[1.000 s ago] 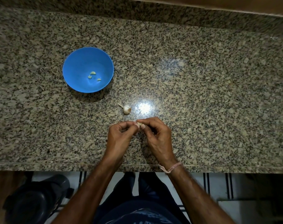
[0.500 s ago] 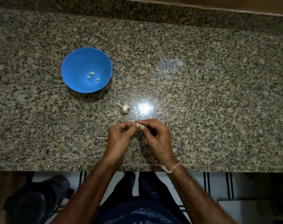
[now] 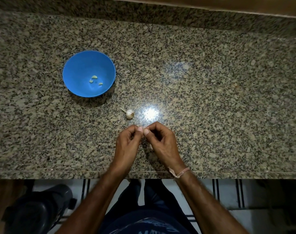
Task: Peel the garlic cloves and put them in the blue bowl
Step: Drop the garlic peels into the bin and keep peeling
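Note:
A blue bowl point(image 3: 76, 65) stands on the granite counter at the left, with three small peeled garlic cloves point(image 3: 94, 77) inside. A small garlic bulb point(image 3: 129, 114) with a short stem lies between the bowl and my hands. My left hand point(image 3: 127, 146) and my right hand point(image 3: 162, 144) meet fingertip to fingertip near the counter's front edge. Together they pinch a garlic clove, which is almost wholly hidden between the thumbs and forefingers.
The speckled granite counter point(image 3: 211, 98) stretches wide to the right, with a bright light reflection point(image 3: 150, 114) beside the bulb. Its front edge point(image 3: 228, 173) runs just below my wrists. A dark object point(image 3: 34, 210) sits on the floor at lower left.
My fingers have closed more tightly over the clove, so its pale tip no longer shows between them. Bowl and bulb stay where they were.

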`<state>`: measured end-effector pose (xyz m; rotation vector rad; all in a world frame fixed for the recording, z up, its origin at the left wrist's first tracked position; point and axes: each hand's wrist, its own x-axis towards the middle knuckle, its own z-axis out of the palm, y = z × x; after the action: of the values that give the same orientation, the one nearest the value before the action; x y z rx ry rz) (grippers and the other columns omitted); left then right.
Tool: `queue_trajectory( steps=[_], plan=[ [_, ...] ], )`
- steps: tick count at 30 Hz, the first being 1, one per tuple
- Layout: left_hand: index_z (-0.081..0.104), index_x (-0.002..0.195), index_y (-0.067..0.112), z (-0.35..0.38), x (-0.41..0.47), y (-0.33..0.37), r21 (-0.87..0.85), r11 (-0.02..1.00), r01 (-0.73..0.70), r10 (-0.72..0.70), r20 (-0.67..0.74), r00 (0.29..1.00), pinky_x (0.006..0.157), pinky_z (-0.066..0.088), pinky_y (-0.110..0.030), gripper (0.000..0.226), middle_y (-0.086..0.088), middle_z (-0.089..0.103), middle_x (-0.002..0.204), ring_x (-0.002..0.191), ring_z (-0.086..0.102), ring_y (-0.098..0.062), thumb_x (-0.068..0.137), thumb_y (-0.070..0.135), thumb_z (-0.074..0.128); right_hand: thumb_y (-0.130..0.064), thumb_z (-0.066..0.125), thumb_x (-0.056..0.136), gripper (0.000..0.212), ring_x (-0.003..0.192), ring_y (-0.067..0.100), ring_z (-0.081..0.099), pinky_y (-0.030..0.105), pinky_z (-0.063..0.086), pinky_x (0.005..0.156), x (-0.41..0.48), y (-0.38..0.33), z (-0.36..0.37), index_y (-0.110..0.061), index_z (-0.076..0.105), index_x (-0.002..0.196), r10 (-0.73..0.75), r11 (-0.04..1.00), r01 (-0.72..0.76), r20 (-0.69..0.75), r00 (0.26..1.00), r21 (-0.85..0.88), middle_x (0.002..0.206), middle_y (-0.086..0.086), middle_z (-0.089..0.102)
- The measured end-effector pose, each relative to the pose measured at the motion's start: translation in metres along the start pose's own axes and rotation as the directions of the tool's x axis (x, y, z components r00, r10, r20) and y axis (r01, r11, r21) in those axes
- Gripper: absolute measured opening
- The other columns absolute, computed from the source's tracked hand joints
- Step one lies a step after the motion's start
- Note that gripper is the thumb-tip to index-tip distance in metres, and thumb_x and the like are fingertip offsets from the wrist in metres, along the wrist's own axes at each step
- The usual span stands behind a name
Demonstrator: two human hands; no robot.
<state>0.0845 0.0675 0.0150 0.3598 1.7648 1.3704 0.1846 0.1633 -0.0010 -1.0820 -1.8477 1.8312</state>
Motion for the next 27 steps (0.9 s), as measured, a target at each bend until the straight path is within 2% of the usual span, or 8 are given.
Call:
queue_trajectory(
  steps=[4,9,12,14,16,19,22,27],
  plan=[
    [0.062,0.09,0.01,0.0,0.004,0.004,-0.173,0.952,0.254,-0.252,0.038,0.967,0.051,0.03,-0.025,0.027,0.006,0.048,0.067,0.061,0.039,-0.01,0.108,0.026,0.052,-0.013,0.07,0.098,0.009,0.082,0.018,0.066,0.026,0.055,0.073,0.002,-0.003,0.0,-0.007,0.067,0.092,-0.139,0.976,0.139,0.015,0.99,-0.168,0.086,0.004,0.068],
    [0.055,0.08,0.019,0.006,-0.001,0.006,0.286,0.954,-0.088,0.118,-0.09,0.989,0.054,0.037,-0.011,0.03,0.008,0.053,0.071,0.059,0.047,0.003,0.109,0.025,0.05,-0.011,0.065,0.1,0.013,0.079,0.024,0.061,0.031,0.055,0.072,0.0,-0.009,-0.004,-0.002,0.066,0.091,0.31,0.905,-0.337,0.14,0.94,0.26,0.088,0.014,0.066],
    [0.062,0.086,0.018,0.004,0.005,0.007,-0.047,0.984,0.17,-0.17,0.001,0.985,0.052,0.035,-0.021,0.026,0.007,0.052,0.069,0.059,0.044,-0.004,0.109,0.025,0.051,-0.012,0.067,0.099,0.011,0.082,0.025,0.065,0.035,0.058,0.077,-0.001,-0.009,-0.003,-0.003,0.066,0.092,0.162,0.982,-0.162,0.012,0.987,0.097,0.09,0.013,0.069],
    [0.063,0.09,0.015,0.002,0.009,0.007,-0.252,0.893,0.372,-0.359,0.1,0.928,0.051,0.032,-0.024,0.023,0.004,0.05,0.07,0.059,0.043,-0.008,0.107,0.023,0.052,-0.012,0.07,0.098,0.01,0.082,0.021,0.068,0.03,0.059,0.075,-0.002,-0.005,-0.003,-0.004,0.068,0.093,0.033,0.998,-0.034,-0.023,0.999,-0.048,0.087,0.008,0.071],
    [0.061,0.086,0.013,0.004,0.007,0.006,-0.111,0.95,0.293,-0.291,0.034,0.956,0.052,0.035,-0.025,0.026,0.002,0.052,0.07,0.059,0.046,-0.009,0.108,0.023,0.052,-0.013,0.069,0.098,0.013,0.075,0.02,0.066,0.028,0.057,0.068,-0.001,-0.006,-0.003,-0.001,0.069,0.094,0.177,0.983,-0.177,-0.002,0.984,0.056,0.085,0.007,0.071],
    [0.062,0.084,0.009,0.009,0.001,0.0,0.135,0.987,0.087,-0.074,-0.1,0.992,0.056,0.043,-0.018,0.031,-0.001,0.06,0.068,0.062,0.054,-0.002,0.109,0.023,0.051,-0.009,0.065,0.1,0.015,0.072,0.02,0.063,0.027,0.054,0.066,-0.002,-0.011,-0.004,0.006,0.067,0.104,0.421,0.813,-0.448,0.155,0.894,0.372,0.083,0.012,0.068],
    [0.069,0.102,0.005,0.008,0.007,0.003,-0.193,0.942,0.276,-0.283,-0.013,0.959,0.051,0.037,-0.023,0.027,-0.003,0.062,0.071,0.062,0.052,-0.009,0.109,0.022,0.048,-0.002,0.066,0.097,0.014,0.086,0.026,0.07,0.035,0.062,0.081,-0.007,-0.011,0.0,0.004,0.066,0.11,0.326,0.85,-0.317,0.052,0.944,0.42,0.1,0.019,0.073],
    [0.062,0.084,0.018,0.006,0.01,0.005,-0.246,0.87,0.427,-0.42,0.082,0.904,0.051,0.033,-0.024,0.027,0.007,0.051,0.064,0.056,0.046,-0.007,0.107,0.028,0.052,0.002,0.069,0.094,0.01,0.095,0.023,0.073,0.033,0.061,0.087,-0.005,-0.009,-0.003,-0.004,0.072,0.102,0.173,0.943,-0.16,-0.018,0.985,0.292,0.101,0.01,0.076]
  ],
)
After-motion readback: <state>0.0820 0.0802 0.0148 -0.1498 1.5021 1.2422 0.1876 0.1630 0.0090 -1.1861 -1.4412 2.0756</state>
